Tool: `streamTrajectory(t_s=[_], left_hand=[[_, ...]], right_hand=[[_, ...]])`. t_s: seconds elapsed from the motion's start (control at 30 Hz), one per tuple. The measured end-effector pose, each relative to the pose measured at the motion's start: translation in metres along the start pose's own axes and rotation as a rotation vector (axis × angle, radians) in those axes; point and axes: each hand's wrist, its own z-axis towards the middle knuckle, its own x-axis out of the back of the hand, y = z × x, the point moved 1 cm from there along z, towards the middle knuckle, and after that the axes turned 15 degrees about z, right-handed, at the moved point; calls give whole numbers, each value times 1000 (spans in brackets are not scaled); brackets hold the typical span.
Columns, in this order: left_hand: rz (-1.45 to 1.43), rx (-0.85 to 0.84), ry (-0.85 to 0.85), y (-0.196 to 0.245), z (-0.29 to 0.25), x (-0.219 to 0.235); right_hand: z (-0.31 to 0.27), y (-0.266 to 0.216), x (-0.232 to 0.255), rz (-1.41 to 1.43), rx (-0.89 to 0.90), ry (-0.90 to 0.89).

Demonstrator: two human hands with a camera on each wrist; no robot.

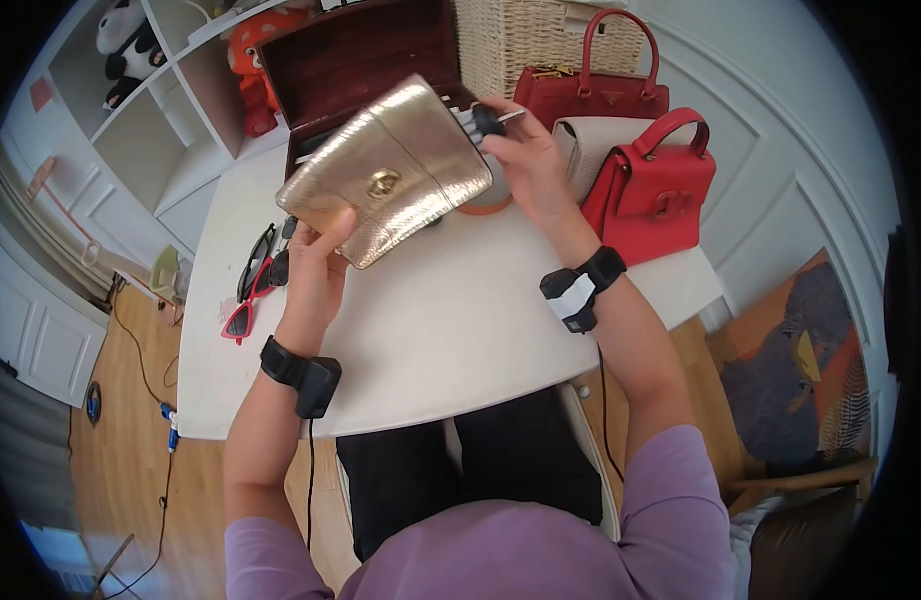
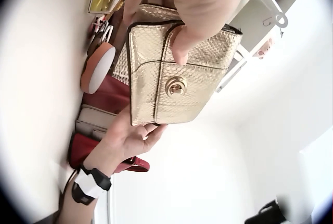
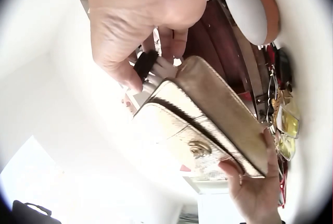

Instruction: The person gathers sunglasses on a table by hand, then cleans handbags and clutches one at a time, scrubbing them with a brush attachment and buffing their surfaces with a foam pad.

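A gold snakeskin-textured bag (image 1: 395,165) with a round clasp is held tilted above the white table. My left hand (image 1: 320,262) grips its lower left corner, the thumb lying on the front face in the left wrist view (image 2: 195,13). At the bag's other end, my right hand (image 1: 528,160) pinches a small black item (image 1: 488,121) with pale parts beside the bag's edge. In the right wrist view that black item (image 3: 146,64) sits between thumb and fingers; what it is I cannot tell.
Behind the bag stands an open dark red box (image 1: 355,55). Red handbags (image 1: 660,200) and a wicker basket (image 1: 495,50) are at the back right. Sunglasses (image 1: 238,322) lie on the table (image 1: 450,330) at left, and an orange-rimmed oval item (image 2: 98,67) is near the box.
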Motion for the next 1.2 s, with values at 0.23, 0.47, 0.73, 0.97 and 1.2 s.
streamTrajectory(t_s=[0.23,0.47,0.73,0.97,1.2], left_hand=[[-47,141,-70,4,6,8],[-26,281,-14,18,-5,-5],[-291,320,-62,12,-3,1],[-359,331,-188,12,-5,-4],[-466,305,-199,3,-2,-12]], right_hand=[[-4,-2,-5,-83,28,-12],[-2,0,-9,-78,38,2],[-13,6,-21,-231,111,11],[-17,15,-21,-637,525,-42],[-23,15,-33,-861,636,-76]])
